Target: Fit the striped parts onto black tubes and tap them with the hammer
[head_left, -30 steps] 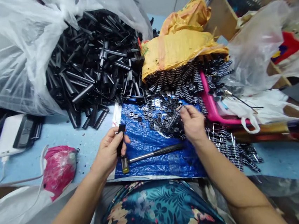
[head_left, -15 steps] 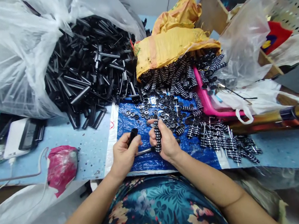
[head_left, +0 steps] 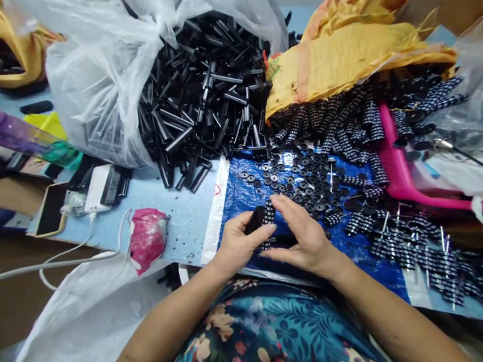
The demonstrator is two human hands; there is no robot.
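Note:
In the head view, my left hand (head_left: 239, 242) is closed around a plain black tube (head_left: 254, 221). Its thumb lies across a black-and-white checkered piece (head_left: 268, 215), which stands close beside the tube. My right hand (head_left: 309, 236) spans that checkered piece, with a fingertip at its upper end and the thumb by its lower end. Both hands are over a blue plastic sheet (head_left: 236, 190). Small black discs (head_left: 305, 177) with center holes are scattered just beyond the fingers. To the right lie checkered pieces (head_left: 436, 253), several with thin metal rods sticking out.
Black tubes (head_left: 200, 105) spill from a clear plastic bag (head_left: 92, 93). Behind the sheet, a yellow sack (head_left: 341, 63) holds more checkered pieces, beside a pink tray (head_left: 398, 171). At left are a pink wrapped bundle (head_left: 148, 238), a white device (head_left: 100, 189), cables and another person's limb (head_left: 5, 189).
My view has swung left, showing more of the table's left side. Both hands have come together, bringing the black tube and checkered piece side by side. The right fingers have spread from their wrapped grip.

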